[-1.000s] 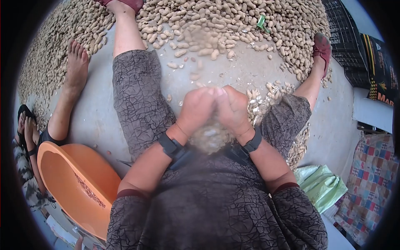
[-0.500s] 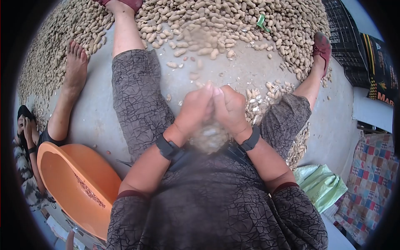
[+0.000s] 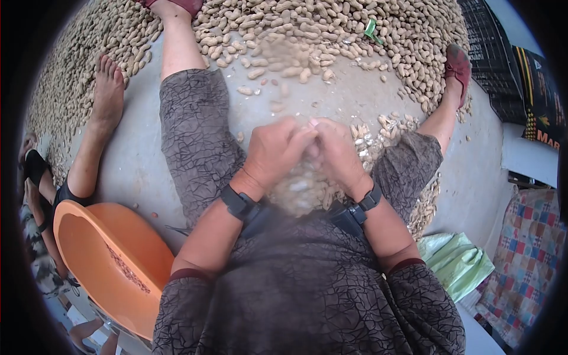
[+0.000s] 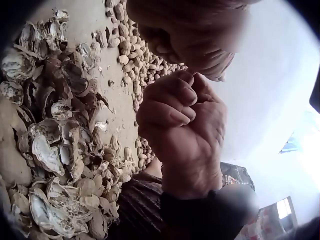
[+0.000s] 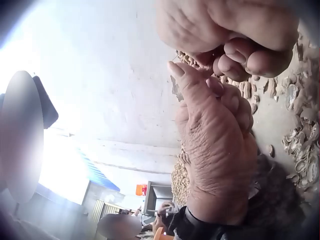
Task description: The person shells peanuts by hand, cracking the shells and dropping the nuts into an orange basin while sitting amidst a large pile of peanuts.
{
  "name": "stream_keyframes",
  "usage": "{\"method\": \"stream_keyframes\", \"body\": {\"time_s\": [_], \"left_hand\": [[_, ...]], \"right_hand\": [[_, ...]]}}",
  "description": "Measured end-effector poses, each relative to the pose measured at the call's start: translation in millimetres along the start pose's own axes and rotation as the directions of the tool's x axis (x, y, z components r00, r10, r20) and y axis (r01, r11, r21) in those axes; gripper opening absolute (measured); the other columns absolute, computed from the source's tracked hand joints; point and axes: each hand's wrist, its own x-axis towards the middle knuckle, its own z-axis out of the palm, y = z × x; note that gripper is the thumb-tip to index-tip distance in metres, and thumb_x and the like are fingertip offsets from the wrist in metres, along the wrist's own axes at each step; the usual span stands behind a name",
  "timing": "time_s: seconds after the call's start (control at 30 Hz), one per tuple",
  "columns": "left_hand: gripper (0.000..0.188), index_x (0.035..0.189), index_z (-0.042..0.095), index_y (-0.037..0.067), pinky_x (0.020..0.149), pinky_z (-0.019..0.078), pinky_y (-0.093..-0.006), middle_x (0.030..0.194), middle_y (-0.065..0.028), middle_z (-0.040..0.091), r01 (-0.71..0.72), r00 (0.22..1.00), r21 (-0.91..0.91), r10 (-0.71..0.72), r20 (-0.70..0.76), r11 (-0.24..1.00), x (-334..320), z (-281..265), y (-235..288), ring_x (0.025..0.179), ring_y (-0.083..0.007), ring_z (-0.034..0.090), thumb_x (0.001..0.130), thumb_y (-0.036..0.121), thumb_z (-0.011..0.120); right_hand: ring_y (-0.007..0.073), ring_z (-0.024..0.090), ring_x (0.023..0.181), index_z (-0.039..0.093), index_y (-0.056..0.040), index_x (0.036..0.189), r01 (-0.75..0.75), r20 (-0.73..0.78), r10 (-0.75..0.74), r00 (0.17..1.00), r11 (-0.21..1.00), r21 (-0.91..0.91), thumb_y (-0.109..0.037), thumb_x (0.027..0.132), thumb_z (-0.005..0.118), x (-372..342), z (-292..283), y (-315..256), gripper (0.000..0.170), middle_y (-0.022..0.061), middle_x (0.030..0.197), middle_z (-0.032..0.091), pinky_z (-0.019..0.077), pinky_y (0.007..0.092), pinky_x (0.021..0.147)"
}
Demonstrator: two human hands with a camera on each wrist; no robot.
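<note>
Shells (image 4: 50, 155), split and crumpled, lie heaped below my hands and between my legs. Any peanut being worked would sit at my meeting fingertips, but the curled fingers hide the spot. My left hand (image 3: 275, 151) and right hand (image 3: 338, 154) are together over the heap, fingers bent in and tips seemingly touching; whether they grip anything I cannot tell.

To open a pod well, I judge, I should press its seam with both thumbs and part the halves gently, low over the heap, so the husk drops there and the kernel comes out whole (a crushed one is a nuisance to pick over).

Outward, bare floor (image 3: 349, 97) opens just past my fingertips, giving room forward. Whole peanuts (image 3: 296, 26) bank along the floor's far edge. Toward its left edge stands the orange basin (image 3: 139, 234), with reddish kernels (image 3: 127, 272) inside; a reach there should clear my left leg (image 3: 192, 124) and the rim. Toward the right edge, my bent knee (image 3: 414, 157) and the green sack (image 3: 458, 269) leave less space.
</note>
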Motion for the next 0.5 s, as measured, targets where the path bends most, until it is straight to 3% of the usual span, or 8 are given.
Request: {"method": "stream_keyframes", "body": {"time_s": [0.1,0.17,0.27,0.4,0.5], "left_hand": [[0.026,0.071,0.05,0.002,0.05,0.045,-0.0315,0.061,-0.0111,0.057,-0.066,0.997,0.133,0.072,-0.041,0.989,3,-4,1,0.053,-0.0249,0.059,0.085,0.02,0.062],[0.027,0.07,0.048,0.003,0.047,0.0442,-0.0322,0.059,-0.0113,0.053,-0.25,0.967,0.187,0.255,-0.004,0.95,5,-6,2,0.05,-0.0275,0.056,0.081,0.019,0.067],[0.025,0.072,0.049,0.004,0.047,0.0446,-0.0339,0.058,-0.0107,0.051,-0.332,0.943,0.225,0.326,0.065,0.916,5,-6,2,0.05,-0.0273,0.056,0.079,0.018,0.068],[0.023,0.072,0.049,0.004,0.047,0.0447,-0.0353,0.059,-0.0109,0.051,-0.343,0.938,0.286,0.342,0.057,0.894,5,-6,1,0.052,-0.0278,0.056,0.08,0.017,0.066],[0.021,0.073,0.05,0.004,0.048,0.045,-0.0358,0.061,-0.0113,0.051,-0.358,0.932,0.309,0.359,0.054,0.881,6,-9,-2,0.054,-0.0279,0.057,0.081,0.016,0.065]], "right_hand": [[0.0083,0.044,0.046,0.054,-0.0055,0.071,-0.061,0.056,0.054,0.997,0.988,0.139,-0.027,0.092,0.044,-1,-3,0,0.032,-0.0003,0.059,0.048,0.0359,0.0224,0.044],[0.0077,0.043,0.046,0.055,-0.0054,0.072,-0.179,0.188,0.131,0.973,0.948,0.264,-0.027,0.091,0.046,-1,-6,0,0.03,-0.0007,0.059,0.048,0.0356,0.0218,0.043],[0.0069,0.042,0.047,0.056,-0.0054,0.075,-0.249,0.157,0.208,0.965,0.914,0.32,-0.027,0.091,0.045,-4,-2,-6,0.029,-0.0007,0.059,0.048,0.0352,0.0208,0.042],[0.0061,0.041,0.048,0.058,-0.0053,0.078,-0.217,0.183,0.173,0.968,0.941,0.259,-0.026,0.092,0.045,-4,-6,-5,0.028,-0.001,0.059,0.048,0.0348,0.0201,0.042],[0.0054,0.041,0.047,0.059,-0.0051,0.078,-0.275,0.264,0.201,0.943,0.919,0.283,-0.028,0.093,0.046,-4,-8,-9,0.03,-0.0014,0.059,0.048,0.0341,0.019,0.041]]}}
